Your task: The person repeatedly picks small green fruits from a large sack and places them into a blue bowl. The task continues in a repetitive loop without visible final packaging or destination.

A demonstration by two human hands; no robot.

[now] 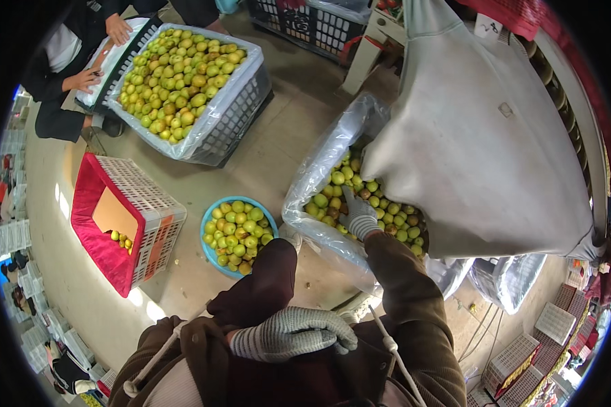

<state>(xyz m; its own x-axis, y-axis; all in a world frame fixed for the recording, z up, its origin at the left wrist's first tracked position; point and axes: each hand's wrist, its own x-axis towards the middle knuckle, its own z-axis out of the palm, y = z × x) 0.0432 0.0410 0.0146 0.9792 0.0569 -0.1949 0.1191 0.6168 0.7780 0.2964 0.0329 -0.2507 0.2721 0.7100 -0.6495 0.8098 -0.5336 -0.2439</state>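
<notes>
My right hand (360, 216), in a grey-striped knit glove, reaches into a crate lined with clear plastic (305, 224). Its fingers are spread among round green-yellow fruits (337, 177), some with brown patches. Whether it grips one is unclear. My left hand (295, 333), gloved alike, lies across my lap with its fingers curled together; its palm side is hidden. A blue basin (203, 239) heaped with similar fruits (239, 229) stands on the floor by my knee. Grey cloth (489, 142) hangs over the right part of the lined crate and hides what is beneath.
A white plastic crate with red lining (132, 219) lies tipped on its side, a few fruits inside. Beyond it stands a full lined crate (234, 117); another person's hands (84, 79) rest near its far side. Stacked crates (514, 356) and cables (481, 330) are at lower right.
</notes>
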